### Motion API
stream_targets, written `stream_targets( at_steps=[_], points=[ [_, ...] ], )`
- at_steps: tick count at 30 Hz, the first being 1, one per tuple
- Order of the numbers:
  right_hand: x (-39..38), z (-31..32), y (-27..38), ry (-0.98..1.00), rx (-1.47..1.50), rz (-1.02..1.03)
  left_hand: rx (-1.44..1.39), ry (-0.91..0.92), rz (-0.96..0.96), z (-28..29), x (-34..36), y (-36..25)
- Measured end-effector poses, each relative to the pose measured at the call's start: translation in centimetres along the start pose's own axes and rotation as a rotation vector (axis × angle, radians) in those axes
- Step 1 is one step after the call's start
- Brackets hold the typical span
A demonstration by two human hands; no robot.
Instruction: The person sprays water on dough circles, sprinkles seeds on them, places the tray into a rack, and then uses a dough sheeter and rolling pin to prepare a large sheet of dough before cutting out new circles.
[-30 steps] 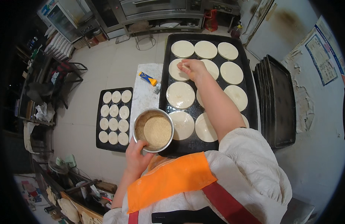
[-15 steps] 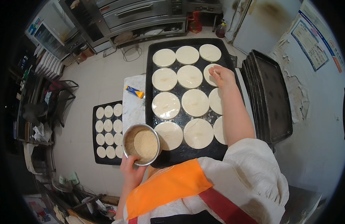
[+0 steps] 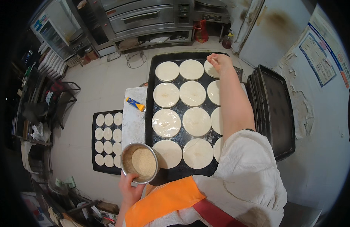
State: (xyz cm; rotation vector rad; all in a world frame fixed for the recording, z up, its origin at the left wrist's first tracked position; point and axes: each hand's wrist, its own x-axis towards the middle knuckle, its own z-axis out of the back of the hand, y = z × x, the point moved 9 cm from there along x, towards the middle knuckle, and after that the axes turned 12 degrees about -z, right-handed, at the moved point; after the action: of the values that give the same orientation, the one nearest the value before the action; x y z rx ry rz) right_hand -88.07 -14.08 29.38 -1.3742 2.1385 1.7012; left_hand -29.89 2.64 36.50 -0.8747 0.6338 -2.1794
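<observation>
My left hand [image 3: 130,188] grips the rim of a round metal pot [image 3: 127,162] at the near left, thumb over its edge. Inside lie fine pale tan grains [image 3: 143,161] that look like sesame seeds. A large black baking tray [image 3: 165,175] carries rows of flat white dough rounds [image 3: 197,153], several with a shiny top and some with a tan patch in the middle. At the tray's far right corner, my right hand [image 3: 220,62] hovers over a dough round [image 3: 210,72] with fingertips pinched together. What they hold is too small to make out. My right forearm partly covers the right column.
A blue and yellow scraper or brush [image 3: 135,104] lies on the white tabletop [image 3: 134,126] left of the tray. Lower left is a second tray [image 3: 94,166] of dough rounds. Stacked black trays [image 3: 275,113] stand at the right by the wall. A steel oven [image 3: 141,17] is at the back.
My right hand has moved farther away, from the second-row right round to the farthest right one. The view has shifted, so the tray and pot appear lower. My left hand still holds the pot.
</observation>
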Motion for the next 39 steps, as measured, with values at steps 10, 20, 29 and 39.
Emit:
stream_targets(
  at_steps=[10,20,29,39],
  points=[
    [-0.1,-11.5,-11.0,0.249,-0.114,-0.187,0.117,-0.042,0.054,-0.1,-0.7,-0.3],
    [-21.0,-21.3,-15.3,0.977,-0.383,-0.144,0.166,-0.092,0.09,-0.1,0.0,-2.2],
    [-49.5,-13.3,-27.8,1.534,-1.353,0.938,0.181,-0.239,0.06,4.5,-7.6,-3.3],
    [-46.9,-5.5,-34.2,1.011,-0.651,-0.445,0.456,-0.939,0.861,14.3,-54.4,-3.1]
  ],
)
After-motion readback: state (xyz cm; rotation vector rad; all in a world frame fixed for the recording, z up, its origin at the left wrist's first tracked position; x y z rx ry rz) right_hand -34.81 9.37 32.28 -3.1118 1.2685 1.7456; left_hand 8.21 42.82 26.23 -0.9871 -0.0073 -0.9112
